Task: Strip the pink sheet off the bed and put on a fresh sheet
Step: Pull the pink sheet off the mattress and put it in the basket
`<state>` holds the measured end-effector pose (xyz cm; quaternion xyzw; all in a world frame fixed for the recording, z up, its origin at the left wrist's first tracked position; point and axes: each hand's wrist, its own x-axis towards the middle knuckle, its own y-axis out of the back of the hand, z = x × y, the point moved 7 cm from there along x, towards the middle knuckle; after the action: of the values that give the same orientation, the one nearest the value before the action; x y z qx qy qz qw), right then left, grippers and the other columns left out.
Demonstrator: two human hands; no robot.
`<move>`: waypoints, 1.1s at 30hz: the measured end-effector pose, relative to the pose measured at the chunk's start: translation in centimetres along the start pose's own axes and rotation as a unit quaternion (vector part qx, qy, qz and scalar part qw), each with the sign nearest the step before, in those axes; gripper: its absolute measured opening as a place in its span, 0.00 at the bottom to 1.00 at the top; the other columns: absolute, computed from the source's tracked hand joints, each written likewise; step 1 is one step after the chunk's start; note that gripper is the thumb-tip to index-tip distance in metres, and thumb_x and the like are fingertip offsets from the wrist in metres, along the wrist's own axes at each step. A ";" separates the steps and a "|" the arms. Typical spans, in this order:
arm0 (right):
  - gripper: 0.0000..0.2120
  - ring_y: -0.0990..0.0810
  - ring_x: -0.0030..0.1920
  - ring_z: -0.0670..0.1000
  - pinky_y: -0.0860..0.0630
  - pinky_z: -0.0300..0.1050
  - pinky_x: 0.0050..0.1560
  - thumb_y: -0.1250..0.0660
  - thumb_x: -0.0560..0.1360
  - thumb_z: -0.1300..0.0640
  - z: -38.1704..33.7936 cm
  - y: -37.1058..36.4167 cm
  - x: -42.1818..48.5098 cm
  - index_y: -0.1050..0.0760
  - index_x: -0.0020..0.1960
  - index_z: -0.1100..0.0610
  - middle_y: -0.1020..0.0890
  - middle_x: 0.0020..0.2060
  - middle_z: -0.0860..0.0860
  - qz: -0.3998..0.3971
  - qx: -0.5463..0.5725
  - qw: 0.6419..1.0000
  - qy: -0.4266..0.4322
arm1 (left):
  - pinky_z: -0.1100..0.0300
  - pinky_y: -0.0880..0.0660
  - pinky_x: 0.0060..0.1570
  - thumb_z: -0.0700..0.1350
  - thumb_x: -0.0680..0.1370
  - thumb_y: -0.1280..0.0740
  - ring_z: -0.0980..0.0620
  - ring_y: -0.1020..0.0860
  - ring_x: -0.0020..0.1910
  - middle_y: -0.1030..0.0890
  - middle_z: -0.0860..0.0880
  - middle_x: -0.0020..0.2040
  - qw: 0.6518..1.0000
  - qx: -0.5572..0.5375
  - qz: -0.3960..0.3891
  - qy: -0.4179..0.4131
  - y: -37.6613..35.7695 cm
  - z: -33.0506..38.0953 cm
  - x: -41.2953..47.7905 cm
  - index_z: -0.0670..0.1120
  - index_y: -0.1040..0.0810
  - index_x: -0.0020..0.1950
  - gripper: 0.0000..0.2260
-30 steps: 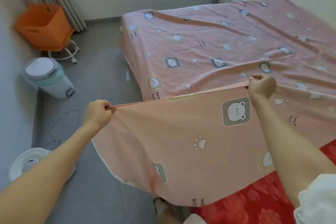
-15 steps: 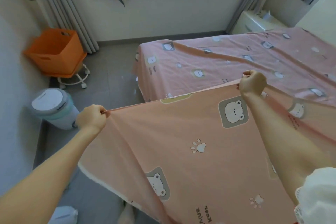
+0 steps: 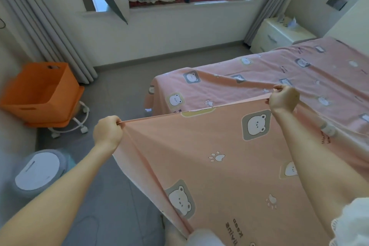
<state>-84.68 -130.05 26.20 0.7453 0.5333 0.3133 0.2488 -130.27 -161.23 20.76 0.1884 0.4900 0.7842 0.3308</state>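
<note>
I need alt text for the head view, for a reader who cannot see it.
The left hand and right hand grip the raised edge of a pink sheet; its far part lies spread flat. An orange crate stands nearby.

"Keep", seemingly, on pink sheet (image 3: pixel 199 142)

The pink sheet (image 3: pixel 199 146) is being shown as thin, matt, printed cloth and is being held smooth and taut along its top edge. The orange box (image 3: pixel 40 90) is being shown as smooth, faintly shiny plastic, and the bin (image 3: pixel 38 171) with a smooth plastic lid. The floor (image 3: pixel 119 86) is being shown as matt grey, the curtains (image 3: pixel 52 42) as heavy matt cloth.
</note>
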 end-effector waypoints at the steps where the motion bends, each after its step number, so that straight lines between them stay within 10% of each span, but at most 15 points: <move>1: 0.13 0.17 0.45 0.63 0.21 0.57 0.50 0.40 0.74 0.60 -1.4 -1.5 0.9 0.20 0.51 0.62 0.16 0.44 0.62 -0.001 -0.004 1.000 0.003 | 0.53 0.29 0.39 0.39 0.77 0.37 0.36 0.23 0.46 0.18 0.38 0.44 1.000 -0.004 -0.003 -0.003 -0.1 -0.1 2.3 0.39 0.18 0.44 0.08; 25: 0.16 0.17 0.46 0.60 0.22 0.48 0.51 0.44 0.72 0.64 -18.9 -38.9 18.4 0.20 0.53 0.62 0.16 0.40 0.63 -0.049 -0.081 0.992 -0.085 | 0.55 0.29 0.38 0.37 0.75 0.38 0.40 0.22 0.44 0.17 0.40 0.42 0.982 0.038 -0.186 -0.006 -11.0 -7.0 47.1 0.40 0.17 0.43 0.09; 33: 0.18 0.16 0.34 0.50 0.28 0.28 0.35 0.43 0.66 0.58 -16.3 -49.8 18.7 0.18 0.49 0.58 0.15 0.42 0.58 -0.037 -0.086 0.969 -0.230 | 0.58 0.35 0.35 0.37 0.74 0.35 0.46 0.21 0.42 0.17 0.45 0.39 0.941 -0.021 -0.337 0.014 -20.7 -13.1 55.5 0.41 0.17 0.40 0.08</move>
<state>-124.02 -96.41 5.92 0.7526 0.4603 0.1687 0.4396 -170.90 -124.38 -5.15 -0.0056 0.5131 0.6391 0.5730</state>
